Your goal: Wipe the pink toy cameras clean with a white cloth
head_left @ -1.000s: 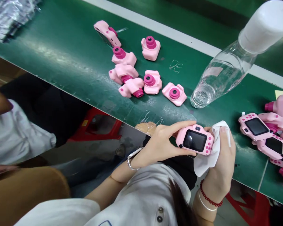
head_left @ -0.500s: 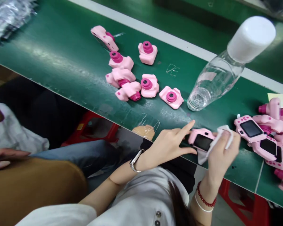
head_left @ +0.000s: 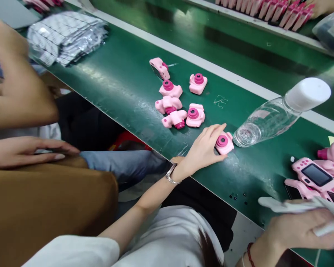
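Here the left hand (head_left: 204,148) lies stretched out over the green belt (head_left: 122,81), its fingers closed round a pink toy camera (head_left: 224,143) that sits lens-up on the belt, thumb on the near side and fingertips on the far side. Just beyond that hand, farther out on the belt, a loose cluster of five more pink toy cameras (head_left: 178,100) rests, most with their dark pink lenses facing up. To the right of the held camera, almost touching it, stands a clear plastic bottle (head_left: 269,120) with a white cap (head_left: 307,94), leaning away in this view. The right hand (head_left: 300,230) is low at the near edge of the belt, well apart from the left, its fingers curled round a crumpled white cloth (head_left: 300,205). Just beyond that hand lies a heap of pink cameras with dark screens upward (head_left: 316,176). Far to the left of the left hand, another person's hand (head_left: 25,152) rests flat on a brown-clad knee, and a stack of silvery packets (head_left: 66,37) lies on the belt beyond it
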Demonstrator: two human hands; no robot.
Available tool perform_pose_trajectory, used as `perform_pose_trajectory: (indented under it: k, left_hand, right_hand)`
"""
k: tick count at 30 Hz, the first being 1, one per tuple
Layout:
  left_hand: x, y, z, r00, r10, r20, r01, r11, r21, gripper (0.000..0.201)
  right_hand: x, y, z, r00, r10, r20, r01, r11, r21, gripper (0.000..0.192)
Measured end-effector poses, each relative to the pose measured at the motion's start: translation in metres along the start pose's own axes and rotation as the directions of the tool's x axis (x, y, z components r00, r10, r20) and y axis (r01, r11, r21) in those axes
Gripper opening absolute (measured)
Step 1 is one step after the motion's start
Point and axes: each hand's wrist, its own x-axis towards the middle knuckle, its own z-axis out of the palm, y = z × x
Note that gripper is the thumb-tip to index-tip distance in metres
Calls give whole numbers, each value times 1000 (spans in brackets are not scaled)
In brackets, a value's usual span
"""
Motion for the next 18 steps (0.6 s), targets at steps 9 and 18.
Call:
perform_pose_trajectory:
  k: [9,18]
  left_hand:
    - [-64,43,6,997,-79,-14,60,853,-518,51]
    - [-67,43,8,866,-79,493,464,-240,-853,62]
  right_hand:
    - [-67,-22,37,903,155,400,-237,957,164,35]
    - [-68,-36,37,931,43,364,-133,965,226,32]
